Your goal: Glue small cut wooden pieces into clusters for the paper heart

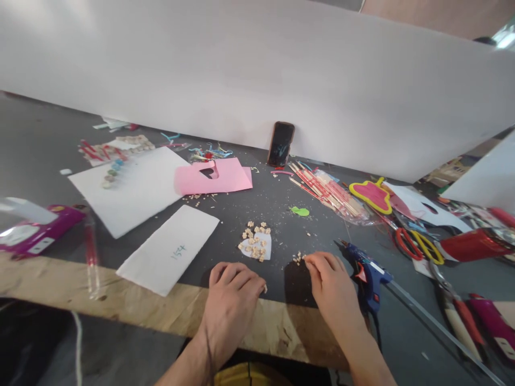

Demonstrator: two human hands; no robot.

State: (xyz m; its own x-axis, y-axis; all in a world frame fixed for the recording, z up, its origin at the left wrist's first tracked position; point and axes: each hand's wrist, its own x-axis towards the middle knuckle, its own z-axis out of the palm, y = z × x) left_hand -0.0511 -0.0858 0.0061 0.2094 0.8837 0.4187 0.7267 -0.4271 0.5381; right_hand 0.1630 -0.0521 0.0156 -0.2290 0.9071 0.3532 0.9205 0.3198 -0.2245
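Note:
My left hand (233,292) rests at the front edge of the dark table, its fingers curled and closed. A small beige piece (265,288) shows at its fingertips. To the right, my right hand (329,281) reaches down with thumb and fingers pressed together beside a little heap of beige bits (298,258). What lies between those fingertips, if anything, is hidden. Ahead of both hands, several flower-shaped beige pieces (251,234) lie partly on a small white paper cutout (267,243) and partly around it.
A blue glue gun (372,276) lies right of my right hand, near scissors (408,242) and a red can (477,245). Left are a white card (171,249), white sheet (137,187) and pink paper (217,177). A phone (280,143) leans against the white panel (225,75).

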